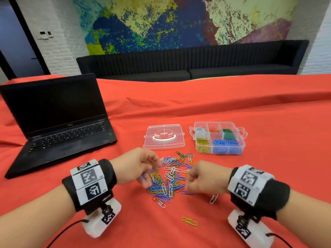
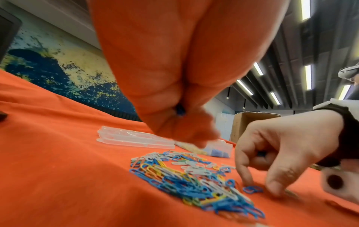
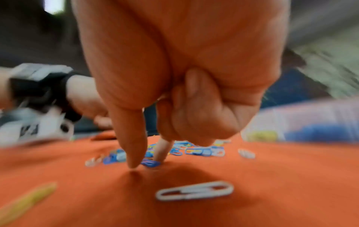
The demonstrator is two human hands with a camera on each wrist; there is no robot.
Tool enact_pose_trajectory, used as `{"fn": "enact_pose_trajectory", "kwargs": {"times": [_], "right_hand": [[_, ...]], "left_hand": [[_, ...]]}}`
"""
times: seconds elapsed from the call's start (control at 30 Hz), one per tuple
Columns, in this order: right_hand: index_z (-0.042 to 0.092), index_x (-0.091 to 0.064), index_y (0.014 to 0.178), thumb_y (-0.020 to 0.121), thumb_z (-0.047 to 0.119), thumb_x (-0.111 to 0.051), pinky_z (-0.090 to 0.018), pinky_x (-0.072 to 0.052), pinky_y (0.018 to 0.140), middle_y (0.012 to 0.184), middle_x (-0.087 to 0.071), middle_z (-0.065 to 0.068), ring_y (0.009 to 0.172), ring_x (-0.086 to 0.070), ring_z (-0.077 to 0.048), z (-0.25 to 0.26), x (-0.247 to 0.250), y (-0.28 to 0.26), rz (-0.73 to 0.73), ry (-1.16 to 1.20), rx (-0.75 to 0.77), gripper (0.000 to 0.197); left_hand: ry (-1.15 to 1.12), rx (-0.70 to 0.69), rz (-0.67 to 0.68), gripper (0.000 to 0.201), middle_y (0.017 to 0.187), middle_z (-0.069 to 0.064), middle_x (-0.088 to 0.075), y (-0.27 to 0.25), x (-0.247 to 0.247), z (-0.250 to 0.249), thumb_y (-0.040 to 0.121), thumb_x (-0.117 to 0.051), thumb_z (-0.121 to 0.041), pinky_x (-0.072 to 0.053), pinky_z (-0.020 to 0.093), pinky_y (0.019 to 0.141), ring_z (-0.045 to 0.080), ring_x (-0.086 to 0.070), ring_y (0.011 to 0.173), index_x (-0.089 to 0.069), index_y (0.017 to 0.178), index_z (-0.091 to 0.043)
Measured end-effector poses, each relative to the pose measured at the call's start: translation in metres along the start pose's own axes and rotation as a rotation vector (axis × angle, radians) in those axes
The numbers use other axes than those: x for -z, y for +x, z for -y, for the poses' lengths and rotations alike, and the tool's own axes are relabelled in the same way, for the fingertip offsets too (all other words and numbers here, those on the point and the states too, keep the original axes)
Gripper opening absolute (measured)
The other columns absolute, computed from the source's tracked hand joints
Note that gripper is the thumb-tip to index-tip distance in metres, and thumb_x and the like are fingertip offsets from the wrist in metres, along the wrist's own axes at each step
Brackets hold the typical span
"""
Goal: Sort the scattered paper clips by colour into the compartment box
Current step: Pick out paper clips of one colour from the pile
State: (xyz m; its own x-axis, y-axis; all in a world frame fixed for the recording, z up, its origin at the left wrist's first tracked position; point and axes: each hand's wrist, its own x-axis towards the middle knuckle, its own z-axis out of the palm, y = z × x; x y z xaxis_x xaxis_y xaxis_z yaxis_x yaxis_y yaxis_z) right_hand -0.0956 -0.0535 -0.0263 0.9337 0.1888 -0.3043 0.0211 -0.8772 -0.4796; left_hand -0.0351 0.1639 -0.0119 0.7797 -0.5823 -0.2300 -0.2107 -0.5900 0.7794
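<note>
A pile of mixed paper clips (image 1: 170, 178) lies on the red cloth between my hands. My left hand (image 1: 148, 176) hovers over the pile's left side, fingers curled, with blue clips (image 2: 179, 110) tucked in its palm. My right hand (image 1: 188, 185) is at the pile's right edge; its thumb and forefinger tips pinch a blue clip (image 3: 150, 162) lying on the cloth, the other fingers curled in. The clear compartment box (image 1: 220, 122) stands open beyond the pile to the right, holding white, orange, green, yellow and blue clips in separate compartments.
The box's clear lid (image 1: 163, 136) lies left of the box. An open laptop (image 1: 59, 120) sits at the far left. A stray white clip (image 1: 213, 198) and a yellow clip (image 1: 189, 221) lie near my right wrist.
</note>
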Motion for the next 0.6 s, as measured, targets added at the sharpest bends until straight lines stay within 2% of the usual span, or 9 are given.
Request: {"fn": "enact_pose_trajectory", "kwargs": {"times": [0.07, 0.1, 0.17, 0.23, 0.3, 0.37, 0.43, 0.5, 0.6], "right_hand": [[0.015, -0.071, 0.089, 0.081, 0.028, -0.066, -0.017, -0.039, 0.055, 0.079, -0.065, 0.000, 0.069, -0.058, -0.011, 0.004, -0.005, -0.002, -0.012, -0.212, 0.069, 0.016], [0.013, -0.072, 0.090, 0.082, 0.026, -0.065, -0.019, -0.041, 0.059, 0.084, -0.069, -0.003, 0.077, -0.062, -0.017, 0.006, -0.006, -0.003, -0.022, -0.277, 0.070, 0.017], [0.007, -0.070, 0.090, 0.082, 0.020, -0.058, -0.023, -0.042, 0.064, 0.091, -0.070, -0.012, 0.085, -0.064, -0.025, 0.009, -0.008, -0.006, -0.007, -0.344, 0.057, 0.019], [0.003, -0.068, 0.089, 0.080, 0.019, -0.056, -0.024, -0.043, 0.063, 0.089, -0.069, -0.016, 0.078, -0.061, -0.026, 0.006, -0.008, -0.006, 0.060, -0.347, 0.041, 0.022], [0.009, -0.066, 0.078, 0.080, 0.022, -0.057, -0.021, -0.042, 0.058, 0.070, -0.063, -0.008, 0.062, -0.054, -0.017, 0.001, -0.004, -0.006, 0.123, -0.268, 0.023, 0.016], [0.017, -0.055, 0.067, 0.083, 0.020, -0.055, -0.020, -0.038, 0.046, 0.056, -0.050, 0.002, 0.049, -0.044, -0.012, -0.003, 0.002, -0.006, 0.167, 0.022, -0.026, 0.016], [0.018, -0.044, 0.067, 0.085, 0.009, -0.044, -0.015, -0.027, 0.038, 0.057, -0.042, -0.002, 0.042, -0.034, -0.011, -0.007, 0.007, -0.005, 0.224, 0.570, -0.098, 0.020], [0.018, -0.040, 0.067, 0.075, 0.001, -0.036, -0.012, -0.023, 0.035, 0.063, -0.044, -0.005, 0.040, -0.032, -0.011, -0.008, 0.012, -0.003, 0.276, 1.070, -0.154, 0.019], [0.018, -0.041, 0.066, 0.060, 0.004, -0.035, -0.013, -0.021, 0.034, 0.064, -0.045, -0.006, 0.042, -0.032, -0.013, -0.004, 0.016, 0.002, 0.295, 1.346, -0.149, 0.017]], "left_hand": [[0.151, -0.024, 0.037, 0.034, 0.080, 0.001, -0.060, -0.002, -0.001, -0.001, 0.092, -0.035, 0.012, -0.040, 0.016, 0.044, 0.002, -0.051, 0.043, -0.058, 0.089, -0.013], [0.247, -0.031, 0.057, 0.033, 0.077, -0.002, -0.058, -0.003, -0.002, -0.001, 0.092, -0.037, 0.010, -0.039, 0.015, 0.047, 0.000, -0.047, 0.044, -0.060, 0.091, -0.014], [0.421, -0.048, 0.108, 0.030, 0.075, -0.006, -0.055, -0.003, -0.008, 0.000, 0.092, -0.040, 0.002, -0.041, 0.019, 0.060, 0.004, -0.049, 0.060, -0.064, 0.098, -0.015], [0.569, -0.056, 0.132, 0.021, 0.079, -0.006, -0.058, -0.003, -0.017, 0.002, 0.092, -0.048, -0.012, -0.041, 0.022, 0.068, 0.009, -0.049, 0.071, -0.065, 0.102, -0.021], [0.701, -0.074, 0.120, 0.013, 0.081, -0.007, -0.061, -0.005, -0.023, 0.002, 0.088, -0.059, -0.029, -0.044, 0.024, 0.072, 0.009, -0.052, 0.074, -0.064, 0.099, -0.024], [0.765, -0.084, 0.118, 0.014, 0.081, -0.007, -0.062, -0.006, -0.028, 0.005, 0.084, -0.063, -0.031, -0.046, 0.026, 0.074, 0.010, -0.053, 0.075, -0.064, 0.096, -0.024], [0.752, -0.100, 0.133, 0.009, 0.081, -0.005, -0.064, -0.008, -0.029, 0.008, 0.083, -0.064, -0.027, -0.046, 0.025, 0.073, 0.010, -0.055, 0.074, -0.064, 0.091, -0.023], [0.699, -0.101, 0.165, 0.005, 0.074, -0.007, -0.061, -0.011, -0.029, 0.010, 0.083, -0.063, -0.023, -0.044, 0.020, 0.066, 0.006, -0.053, 0.066, -0.065, 0.087, -0.020], [0.555, -0.091, 0.147, 0.005, 0.067, -0.011, -0.058, -0.013, -0.023, 0.013, 0.084, -0.064, -0.018, -0.039, 0.011, 0.059, -0.001, -0.048, 0.057, -0.068, 0.084, -0.016]]}}
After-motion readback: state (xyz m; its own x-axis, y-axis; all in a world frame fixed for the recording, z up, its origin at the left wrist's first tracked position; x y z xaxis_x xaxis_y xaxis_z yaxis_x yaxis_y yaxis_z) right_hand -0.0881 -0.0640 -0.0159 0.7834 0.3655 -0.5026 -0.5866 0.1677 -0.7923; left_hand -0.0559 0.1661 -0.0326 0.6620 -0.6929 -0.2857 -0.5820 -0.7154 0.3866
